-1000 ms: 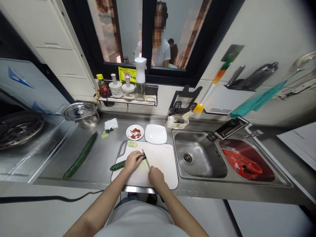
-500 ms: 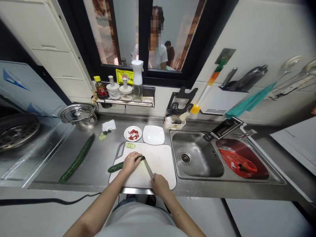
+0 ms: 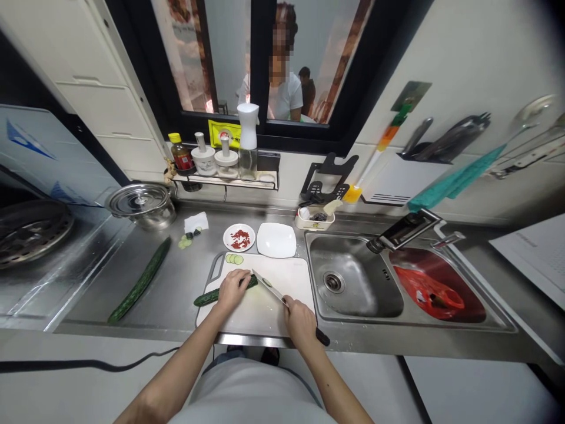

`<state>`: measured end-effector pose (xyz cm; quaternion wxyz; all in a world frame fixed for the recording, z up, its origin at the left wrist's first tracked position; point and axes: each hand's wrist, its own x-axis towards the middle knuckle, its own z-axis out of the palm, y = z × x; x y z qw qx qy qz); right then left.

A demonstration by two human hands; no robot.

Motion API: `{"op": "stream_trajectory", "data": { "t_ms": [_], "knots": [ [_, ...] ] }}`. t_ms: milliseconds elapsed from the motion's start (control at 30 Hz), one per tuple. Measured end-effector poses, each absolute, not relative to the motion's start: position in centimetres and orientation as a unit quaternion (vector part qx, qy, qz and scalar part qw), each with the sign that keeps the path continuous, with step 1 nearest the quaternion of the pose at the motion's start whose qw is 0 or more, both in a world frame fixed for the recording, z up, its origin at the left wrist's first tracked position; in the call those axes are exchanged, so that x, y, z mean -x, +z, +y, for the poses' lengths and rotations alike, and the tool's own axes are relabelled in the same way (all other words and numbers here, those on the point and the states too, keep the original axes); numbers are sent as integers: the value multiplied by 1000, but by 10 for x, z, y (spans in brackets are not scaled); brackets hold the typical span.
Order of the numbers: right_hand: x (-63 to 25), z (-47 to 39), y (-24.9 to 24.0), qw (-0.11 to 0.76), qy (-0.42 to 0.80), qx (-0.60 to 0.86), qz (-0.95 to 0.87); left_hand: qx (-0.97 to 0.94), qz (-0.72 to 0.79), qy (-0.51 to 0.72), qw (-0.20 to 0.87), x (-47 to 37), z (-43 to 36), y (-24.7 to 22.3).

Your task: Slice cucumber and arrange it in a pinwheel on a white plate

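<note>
Cutting is partly done. At lower centre of the frame, the cucumber (image 3: 207,298) lies slantwise on the cutting board (image 3: 282,318), its right end cut off flat. The left hand (image 3: 233,290) sits over it, fingers bent and clamped on the cucumber near that cut end. The right hand (image 3: 301,323) has its fingers closed around the handle of the knife (image 3: 274,291), whose blade slants up and left, its tip beside the cut end. One loose slice (image 3: 267,284) shows at the blade.

Completed: three thin slices (image 3: 233,258), overlapping at the board's upper left; red pieces (image 3: 241,238) on the round plate (image 3: 226,238) above.

Outstanding, by my judgement: most of the held length is unsliced. The second cucumber (image 3: 140,281), left of centre on the desk (image 3: 179,271), appears whole. No slices are on the square plate (image 3: 276,239).
</note>
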<state>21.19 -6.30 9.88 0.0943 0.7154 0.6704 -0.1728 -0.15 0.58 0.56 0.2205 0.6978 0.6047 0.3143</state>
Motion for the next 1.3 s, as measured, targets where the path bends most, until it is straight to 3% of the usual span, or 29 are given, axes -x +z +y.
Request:
{"op": "stream_trajectory", "data": {
  "t_ms": [200, 500, 767, 1100, 1300],
  "knots": [
    [-218, -61, 98, 61, -123, -716, 685, -642, 612, 381, 262, 6, 13, 25],
    [-215, -62, 95, 53, -76, -689, 719, -777, 523, 240, 255, -10, 13, 61],
    [-216, -67, 91, 54, -85, -686, 720, -752, 504, 275, 323, -20, 7, 60],
    [-227, -69, 81, 31, -107, -721, 683, -542, 681, 374, 321, -8, 20, 41],
    [-237, -67, 79, 17, -120, -741, 661, -487, 773, 294, 280, 14, 44, 26]
  ]
}}
